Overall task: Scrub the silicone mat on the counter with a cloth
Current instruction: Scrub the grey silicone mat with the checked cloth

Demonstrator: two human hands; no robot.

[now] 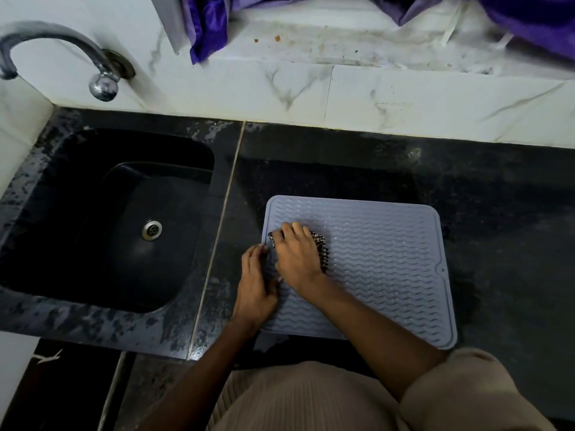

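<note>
A pale blue-grey silicone mat [382,269] with wavy ridges lies flat on the black counter [497,213], its front edge at the counter's lip. My right hand [298,259] presses down on a black-and-white patterned cloth [322,247] near the mat's left side, fingers curled over it so that only the cloth's edges show. My left hand [256,287] rests flat on the mat's left edge, fingers straight, close beside the right hand.
A black sink [93,244] with a metal drain [151,229] lies to the left, under a curved metal tap [62,51]. White marble tiles [404,101] form the wall behind, with a ledge holding purple fabric [208,23]. The counter right of the mat looks wet.
</note>
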